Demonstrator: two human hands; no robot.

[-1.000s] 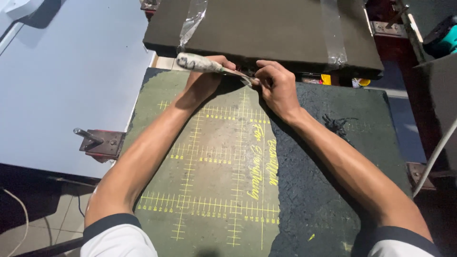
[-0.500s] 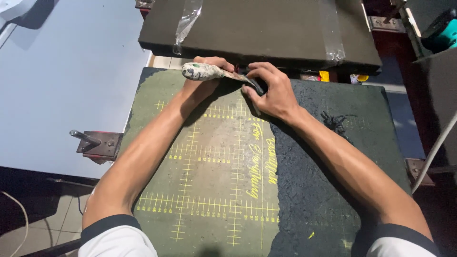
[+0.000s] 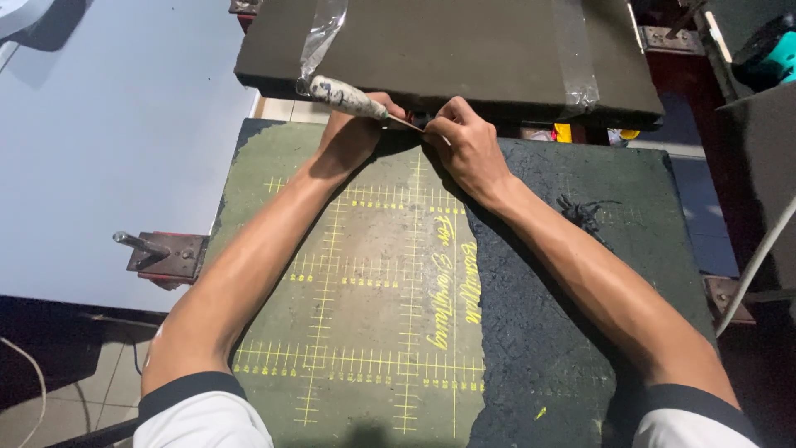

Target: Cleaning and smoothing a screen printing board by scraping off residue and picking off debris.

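I note the tool (image 3: 347,97) first: a short hand tool with a thick rounded handle, pale and blotched with dark stains, lying at a slant from upper left to lower right; a thin metal shaft runs out of its lower end toward the middle of the bench and is lost behind the fingers, so I cannot tell what kind of tip it carries. My left hand (image 3: 358,126) is curled tight about the lower end of the handle, knuckles up, forearm stretched straight out across the mat from the lower left. My right hand (image 3: 464,143) comes in from the lower right, fingers pinched narrow at the far end of the shaft, thumb side turned to the left; whatever it nips is too small and shadowed to make out. The two hands sit just beside one another, the shaft bridging the gap between them, and most of the handle stands out up and to the left of the left fist. All this takes place at the far edge of the worn green mat (image 3: 356,332) with its yellow ruled grid, right where it meets the raised dark slab (image 3: 464,41) behind, and the handle overlaps the slab's front edge. A strip of clear tape (image 3: 319,29) hangs on the slab just above the handle
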